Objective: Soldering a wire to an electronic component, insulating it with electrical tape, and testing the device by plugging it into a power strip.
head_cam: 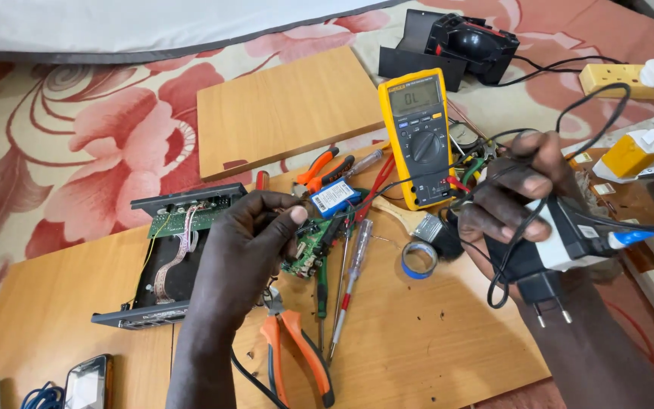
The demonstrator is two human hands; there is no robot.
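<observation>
Orange-handled pliers (297, 352) lie nearest, unused. Left hand (247, 242) pinches something small over the green circuit board (308, 246); right hand (512, 201) is closed round a black power adapter (569, 235) and its cable. Opened casing (175, 257) beside. Yellow multimeter (420, 136) beyond, switched on; probing apparently unfinished.

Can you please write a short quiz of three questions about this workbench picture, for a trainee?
1. True or false: the yellow multimeter lies on the wooden board.
2. What does the right hand hold? A) a power adapter with its black cable B) a paintbrush C) the roll of blue tape
3. Which tool with orange handles lies just below the left hand?

Key
1. True.
2. A: the power adapter, plug pins pointing down.
3. The pliers, next to the screwdrivers.
</observation>
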